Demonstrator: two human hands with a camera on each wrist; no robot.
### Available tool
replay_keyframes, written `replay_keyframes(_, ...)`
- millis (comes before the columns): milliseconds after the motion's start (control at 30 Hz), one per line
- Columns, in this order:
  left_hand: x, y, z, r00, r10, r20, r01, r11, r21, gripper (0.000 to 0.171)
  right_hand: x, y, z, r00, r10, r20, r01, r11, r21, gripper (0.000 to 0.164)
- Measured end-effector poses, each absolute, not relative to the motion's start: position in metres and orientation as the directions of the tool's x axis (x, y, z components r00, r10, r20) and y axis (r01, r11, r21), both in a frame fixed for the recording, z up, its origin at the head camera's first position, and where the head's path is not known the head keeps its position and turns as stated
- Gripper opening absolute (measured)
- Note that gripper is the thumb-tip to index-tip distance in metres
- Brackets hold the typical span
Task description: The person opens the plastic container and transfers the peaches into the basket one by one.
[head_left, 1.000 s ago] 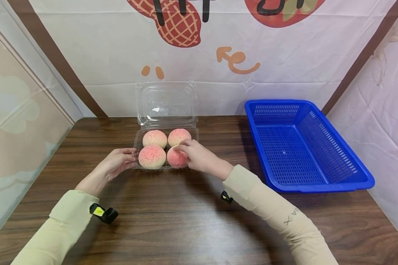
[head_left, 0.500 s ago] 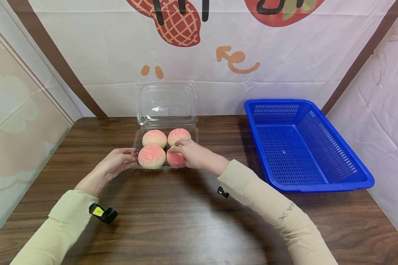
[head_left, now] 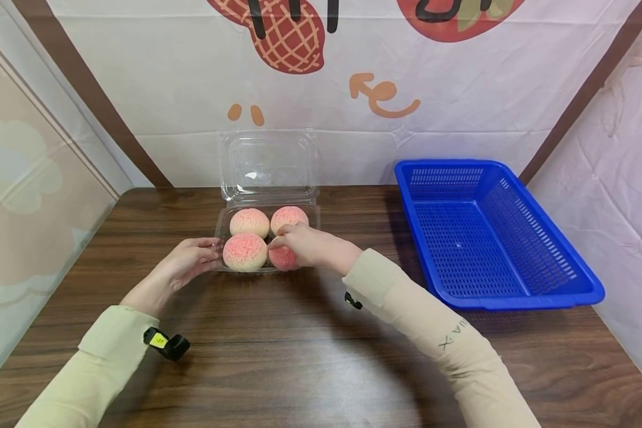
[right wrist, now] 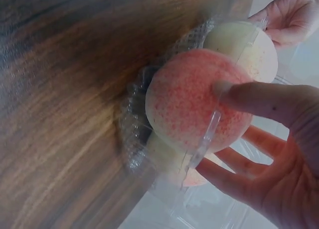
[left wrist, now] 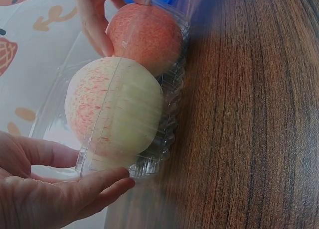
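A clear plastic clamshell box (head_left: pixel 270 163) stands near the back of the table with its lid raised, holding several pink-and-cream peaches. My left hand (head_left: pixel 188 261) holds the box's left side, fingers and thumb about the wall, beside the paler front-left peach (left wrist: pixel 112 112). Over the front-right corner, my right hand (head_left: pixel 317 246) grips the redder peach (right wrist: pixel 192 97), the thumb on its top and fingers round its far side. That peach still sits in the box. Behind it are the back-right peach (head_left: pixel 289 217) and the back-left peach (head_left: pixel 249 223).
A blue perforated basket (head_left: pixel 455 244) stands at the right of the dark wooden table (head_left: pixel 278 356). A white printed cloth (head_left: pixel 460 107) hangs close behind the table, and more printed cloth lies along both sides.
My right hand has moved slightly leftward over the front-right peach, covering more of it. The left hand and the box stay where they were.
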State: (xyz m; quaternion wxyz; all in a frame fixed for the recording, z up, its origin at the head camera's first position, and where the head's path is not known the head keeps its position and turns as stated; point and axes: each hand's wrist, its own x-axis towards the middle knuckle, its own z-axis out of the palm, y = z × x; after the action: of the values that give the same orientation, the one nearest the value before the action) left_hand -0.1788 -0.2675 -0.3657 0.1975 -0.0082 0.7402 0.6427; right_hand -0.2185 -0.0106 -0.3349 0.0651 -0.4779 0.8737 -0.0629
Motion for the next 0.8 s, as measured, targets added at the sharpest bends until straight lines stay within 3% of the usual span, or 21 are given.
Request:
replay_keyframes(467,-0.179,-0.2677,-0.3637,-0.919,0.228,-0.321,-0.283,0.185,0.941,0.054,-0.2271,-0.0138,-0.3345,-0.497,-0.862,-0.098,-0.826,0.505,-0.25,0.045)
replay_keyframes(800,-0.1784,-0.2669,-0.3647,-0.921,0.231,-0.315,-0.277,0.182,0.943,0.055,-0.2244,-0.0135,-0.3363,-0.536,-0.837,-0.112,-0.794,0.545,-0.268,0.047)
